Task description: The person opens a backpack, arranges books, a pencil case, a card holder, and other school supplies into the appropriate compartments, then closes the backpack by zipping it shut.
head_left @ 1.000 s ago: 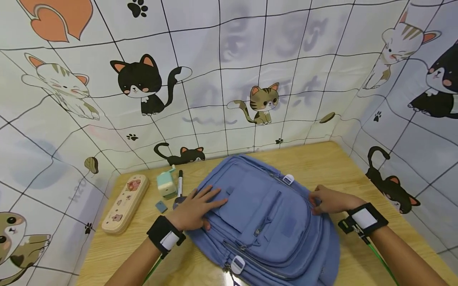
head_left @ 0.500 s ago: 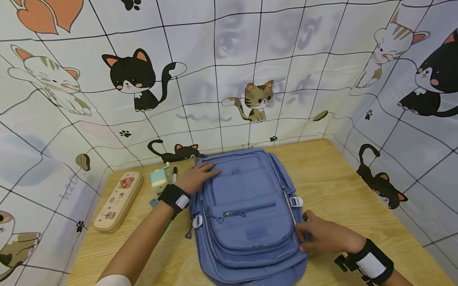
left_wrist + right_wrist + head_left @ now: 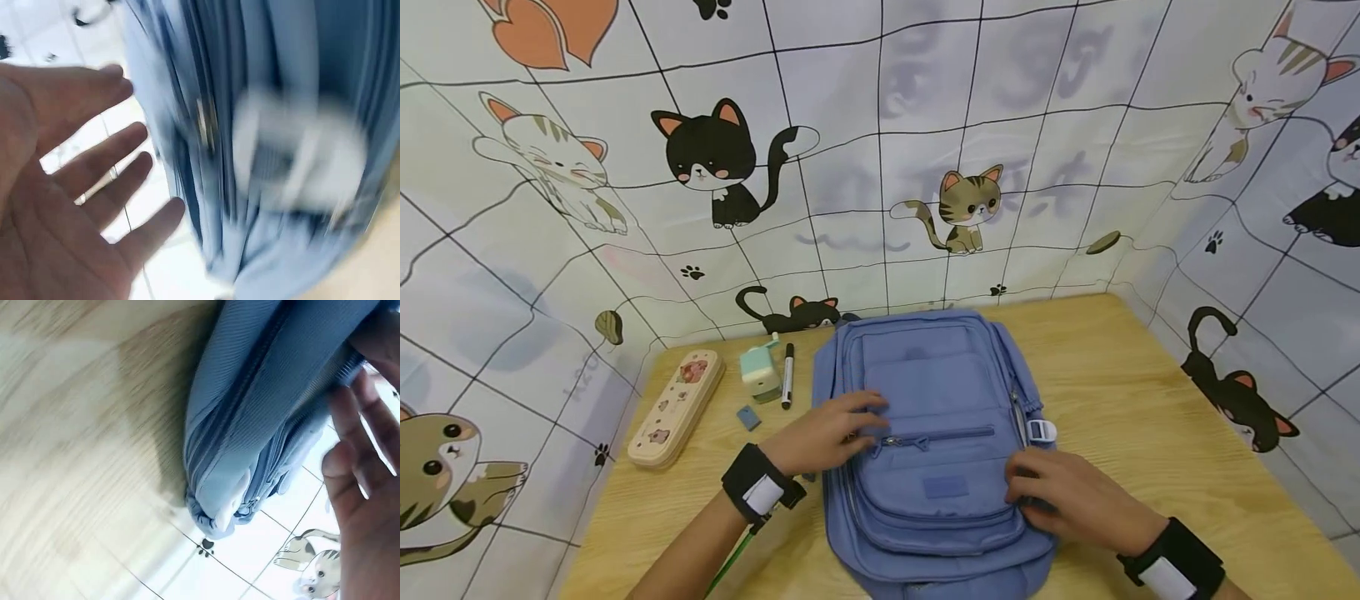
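One blue backpack (image 3: 936, 450) is lying flat mid-worktop (image 3: 1120, 400), top toward the far edge. Left hand (image 3: 823, 433) is resting on its front pocket, grip wide and flat; right hand (image 3: 1067, 496) is gripping its right side. No legible writing. Toward the left edge: one pencil case (image 3: 677, 407), one sharpener (image 3: 760, 375), one marker (image 3: 787, 375), one eraser (image 3: 748, 417).

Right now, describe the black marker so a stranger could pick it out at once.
Start at the blue backpack lying flat on the wooden table, then look just past its upper left corner. There the black marker lies between the backpack and a mint-green pencil sharpener. It is the only thin, dark stick here; the cream pencil case farther left is wide and pale.
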{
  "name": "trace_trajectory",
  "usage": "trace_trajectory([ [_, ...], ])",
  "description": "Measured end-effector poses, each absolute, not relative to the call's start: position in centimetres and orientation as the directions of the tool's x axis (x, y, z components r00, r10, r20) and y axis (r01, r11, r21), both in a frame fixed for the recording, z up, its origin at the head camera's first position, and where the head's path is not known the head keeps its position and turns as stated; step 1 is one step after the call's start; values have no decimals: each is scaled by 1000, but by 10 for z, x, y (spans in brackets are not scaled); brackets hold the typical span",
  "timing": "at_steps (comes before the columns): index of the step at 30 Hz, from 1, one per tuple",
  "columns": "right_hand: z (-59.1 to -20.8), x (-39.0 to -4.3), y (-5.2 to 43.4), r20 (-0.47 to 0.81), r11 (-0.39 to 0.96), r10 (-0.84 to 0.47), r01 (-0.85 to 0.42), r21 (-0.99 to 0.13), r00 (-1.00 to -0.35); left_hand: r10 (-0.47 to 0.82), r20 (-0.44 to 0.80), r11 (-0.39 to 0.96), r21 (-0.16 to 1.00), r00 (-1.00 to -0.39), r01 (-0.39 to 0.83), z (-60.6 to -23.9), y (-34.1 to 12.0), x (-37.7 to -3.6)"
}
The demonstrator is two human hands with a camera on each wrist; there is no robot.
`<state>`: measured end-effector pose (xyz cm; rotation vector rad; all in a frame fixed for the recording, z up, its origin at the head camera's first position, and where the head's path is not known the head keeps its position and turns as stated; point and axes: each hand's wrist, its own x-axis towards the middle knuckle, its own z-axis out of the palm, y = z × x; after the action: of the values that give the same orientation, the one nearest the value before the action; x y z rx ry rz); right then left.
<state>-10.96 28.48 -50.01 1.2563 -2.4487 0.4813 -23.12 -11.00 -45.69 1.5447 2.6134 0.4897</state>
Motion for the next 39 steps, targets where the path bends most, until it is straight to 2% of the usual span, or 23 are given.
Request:
trace_trajectory([
  [5, -480, -123, 286, 564, 559, -559, -779, -285, -608, 868, -23, 422, 557, -495, 715, -460, -120, -207],
  [8, -461, -141, 281, 632, 553, -441, -748, -368, -637, 873, -4, 370, 657, -488, 657, -461, -127, -202],
  [10, -450, -153, 276, 652, 551, -376, -725, -414, -658, 861, 24, 352, 694, -508, 628, -461, -127, -201],
  [16, -431, -169, 269, 648, 539, -290, -680, -497, -704, 684, 234, 414, 656, -691, 631, -460, -107, -206],
  [18, -431, -167, 269, 620, 517, -301, -671, -532, -724, 619, 299, 427, 648, -726, 631, -456, -101, -210],
  [21, -434, -163, 267, 565, 572, -323, -632, -522, -759, 556, 355, 450, 632, -752, 631, -449, -95, -217],
  [24, -436, -165, 260, 577, 675, -294, -593, -439, -762, 553, 352, 456, 631, -755, 628, -440, -94, -225],
  [26, -438, -169, 254, 631, 722, -238, -569, -393, -738, 591, 315, 442, 643, -743, 625, -435, -100, -228],
  [28, -439, -173, 249, 685, 732, -176, -559, -388, -707, 632, 273, 416, 671, -725, 614, -430, -111, -229],
  [31, -436, -177, 244, 726, 728, -118, -556, -401, -678, 617, 287, 469, 613, -733, 636, -426, -136, -233],
  [33, -431, -179, 242, 734, 723, -99, -555, -411, -672, 549, 360, 543, 532, -754, 650, -427, -157, -242],
  [35, -427, -181, 241, 735, 724, -83, -547, -420, -673, 459, 413, 655, 440, -787, 614, -431, -179, -258],
  [37, -425, -183, 239, 725, 724, -69, -535, -437, -685, 394, 391, 731, 415, -832, 541, -438, -201, -275],
  [39, -427, -184, 236, 710, 725, -66, -522, -448, -701, 345, 290, 783, 436, -893, 444, -449, -221, -286],
])
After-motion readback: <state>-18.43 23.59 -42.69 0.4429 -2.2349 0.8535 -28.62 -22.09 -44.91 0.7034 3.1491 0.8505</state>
